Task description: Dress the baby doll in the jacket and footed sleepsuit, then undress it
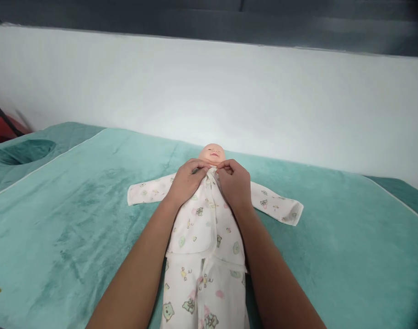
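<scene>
A baby doll (214, 151) lies on its back, its head toward the wall. It wears a white printed shirt (195, 224) with long sleeves spread to both sides, and matching trousers (183, 292). At the neckline, my left hand (190, 178) pinches the shirt's collar just below the doll's chin. Opposite it, my right hand (235, 180) pinches the collar from the other side. Between my fingertips a small tie or fastening at the neck shows in part. The front edges of the shirt overlap down the middle.
A green plush cover (332, 256) spreads under the doll, with a round hole (25, 151) at the left. Behind it stands a white wall (209, 91) with a dark panel (209, 20) above. A red and black object (3, 125) sits at the left edge.
</scene>
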The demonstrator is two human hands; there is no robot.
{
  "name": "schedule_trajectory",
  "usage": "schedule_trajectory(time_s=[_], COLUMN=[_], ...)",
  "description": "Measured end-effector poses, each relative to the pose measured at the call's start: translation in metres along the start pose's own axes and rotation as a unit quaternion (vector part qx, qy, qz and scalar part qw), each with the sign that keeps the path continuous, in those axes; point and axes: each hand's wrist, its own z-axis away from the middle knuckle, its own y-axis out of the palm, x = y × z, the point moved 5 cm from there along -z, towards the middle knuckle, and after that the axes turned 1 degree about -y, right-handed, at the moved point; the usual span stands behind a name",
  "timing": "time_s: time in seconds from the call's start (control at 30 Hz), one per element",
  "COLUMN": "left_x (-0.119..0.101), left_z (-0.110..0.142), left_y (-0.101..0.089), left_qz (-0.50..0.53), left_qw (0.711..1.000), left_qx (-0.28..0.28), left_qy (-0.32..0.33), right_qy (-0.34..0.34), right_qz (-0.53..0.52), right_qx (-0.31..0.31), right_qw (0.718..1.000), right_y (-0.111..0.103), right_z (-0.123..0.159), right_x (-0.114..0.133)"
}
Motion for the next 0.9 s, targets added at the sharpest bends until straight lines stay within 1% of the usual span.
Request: schedule_trajectory(time_s=[0.3,0.6,0.7,0.77,0.9], left_x=[-0.0009,-0.0010,-0.0035,-0.0051,-0.0064], left_z=[0.0006,0.0008,0.0013,0.0019,0.0040], left_y=[-0.0009,-0.0014,-0.0003,0.0006,0.0016], left_qz=[-0.004,-0.011,-0.007,-0.014,-0.064], left_qw=[1.000,1.000,1.000,0.999,0.997], left_qx=[-0.003,-0.003,0.005,0.009,0.000], left_qy=[-0.004,-0.006,0.015,0.030,0.051], right_qy=[0.017,-0.005,-0.017,-0.007,0.008], right_qz=[-0.008,0.058,0.069,0.059,0.036], right_qx=[0.022,0.022,0.028,0.033,0.041], right_qw=[1.000,0.998,0.997,0.998,0.998], right_y=[-0.0010,-0.0012,0.0003,0.0012,0.0023], right_z=[0.0013,0.0020,0.0014,0.0007,-0.0004], right_x=[0.0028,0.0025,0.0018,-0.0002,-0.0027])
